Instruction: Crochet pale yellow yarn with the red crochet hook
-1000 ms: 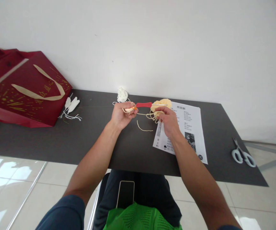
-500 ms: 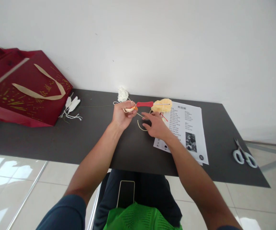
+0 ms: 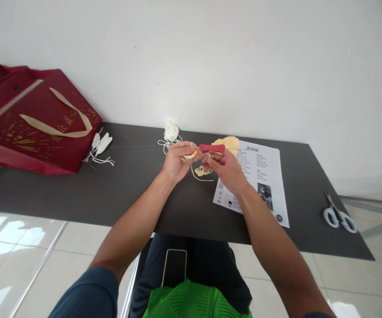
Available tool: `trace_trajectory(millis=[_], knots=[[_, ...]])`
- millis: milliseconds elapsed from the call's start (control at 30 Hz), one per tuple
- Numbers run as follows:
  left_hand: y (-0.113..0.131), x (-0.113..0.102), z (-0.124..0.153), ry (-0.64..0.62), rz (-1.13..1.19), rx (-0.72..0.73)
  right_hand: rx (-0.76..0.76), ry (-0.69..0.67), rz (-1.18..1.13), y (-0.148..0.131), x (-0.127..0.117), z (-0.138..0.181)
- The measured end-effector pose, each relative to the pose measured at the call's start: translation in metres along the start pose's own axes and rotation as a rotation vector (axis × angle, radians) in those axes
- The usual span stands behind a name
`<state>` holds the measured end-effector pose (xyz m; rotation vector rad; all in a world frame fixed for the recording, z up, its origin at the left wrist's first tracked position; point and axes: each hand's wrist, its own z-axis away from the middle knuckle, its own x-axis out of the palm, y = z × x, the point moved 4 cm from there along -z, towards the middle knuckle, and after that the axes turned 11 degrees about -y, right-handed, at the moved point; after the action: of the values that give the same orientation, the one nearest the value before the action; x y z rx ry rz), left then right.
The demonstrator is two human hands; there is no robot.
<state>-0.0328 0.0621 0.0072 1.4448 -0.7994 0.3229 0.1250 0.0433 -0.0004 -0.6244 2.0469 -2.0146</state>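
Observation:
My left hand [image 3: 176, 161] grips the pale end of a crochet hook [image 3: 211, 148] with a red handle, held level above the dark table [image 3: 78, 185]. My right hand [image 3: 225, 170] is up against the hook's red handle, fingers curled around yellow yarn strands [image 3: 202, 171] that hang loose between both hands. A ball of yellow yarn [image 3: 228, 143] lies just behind the hook on the table. A small bundle of white yarn [image 3: 171, 130] rests farther back near the wall.
A printed instruction sheet [image 3: 260, 179] lies right of my hands. White-handled scissors [image 3: 338, 214] sit near the right table edge. A red gift bag [image 3: 35, 121] lies at the left with small white crochet pieces [image 3: 100, 146] beside it. A phone [image 3: 174, 268] rests on my lap.
My right hand left the yellow ball, dipped toward the table, then came back up to the hook with loose yarn. My left hand shifted slightly right with the hook.

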Motion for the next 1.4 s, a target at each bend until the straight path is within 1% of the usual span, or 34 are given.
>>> trace_trajectory(millis=[133, 200, 300, 433, 533, 600, 700, 733, 800, 900, 967, 1033, 1133, 1200, 1300, 1400], knots=[[-0.002, 0.002, 0.0, -0.088, -0.091, -0.088, 0.044, 0.064, 0.068, 0.003, -0.003, 0.0], [-0.004, 0.002, 0.0, -0.129, -0.122, -0.124, 0.067, 0.055, 0.077, 0.003, -0.002, 0.0], [-0.004, 0.002, 0.0, -0.155, -0.128, -0.135, 0.092, 0.026, 0.054, 0.003, 0.001, 0.0], [-0.005, 0.005, 0.001, -0.139, -0.097, -0.118, 0.084, -0.027, -0.027, 0.002, 0.004, 0.0], [-0.006, 0.009, 0.003, -0.124, -0.068, -0.118, 0.067, -0.11, -0.171, -0.001, 0.007, 0.002], [-0.004, 0.011, 0.004, -0.119, -0.049, -0.125, 0.067, -0.139, -0.249, -0.003, 0.009, 0.003], [0.005, 0.006, 0.002, -0.096, -0.023, -0.091, 0.067, -0.105, -0.272, -0.005, 0.008, 0.003], [0.011, 0.002, 0.001, -0.066, -0.017, -0.028, 0.063, -0.071, -0.25, -0.005, 0.005, 0.003], [0.023, -0.007, -0.002, -0.003, -0.025, 0.071, 0.056, 0.027, -0.175, -0.004, -0.003, 0.002], [0.038, -0.022, -0.005, 0.132, -0.092, 0.155, 0.073, 0.173, -0.011, -0.001, -0.019, 0.001], [0.044, -0.029, -0.005, 0.199, -0.107, 0.192, 0.112, 0.23, 0.174, 0.001, -0.029, 0.0], [0.047, -0.032, -0.005, 0.232, -0.109, 0.223, 0.155, 0.288, 0.441, -0.001, -0.038, -0.001], [0.047, -0.033, -0.005, 0.254, -0.141, 0.258, 0.16, 0.427, 0.836, -0.008, -0.048, 0.0], [0.046, -0.033, -0.006, 0.247, -0.184, 0.262, 0.159, 0.498, 0.996, -0.01, -0.052, 0.002], [0.044, -0.034, -0.007, 0.201, -0.236, 0.286, 0.178, 0.514, 1.074, -0.008, -0.054, 0.003], [0.041, -0.034, -0.008, 0.171, -0.215, 0.298, 0.116, 0.474, 1.1, -0.006, -0.049, 0.003]])
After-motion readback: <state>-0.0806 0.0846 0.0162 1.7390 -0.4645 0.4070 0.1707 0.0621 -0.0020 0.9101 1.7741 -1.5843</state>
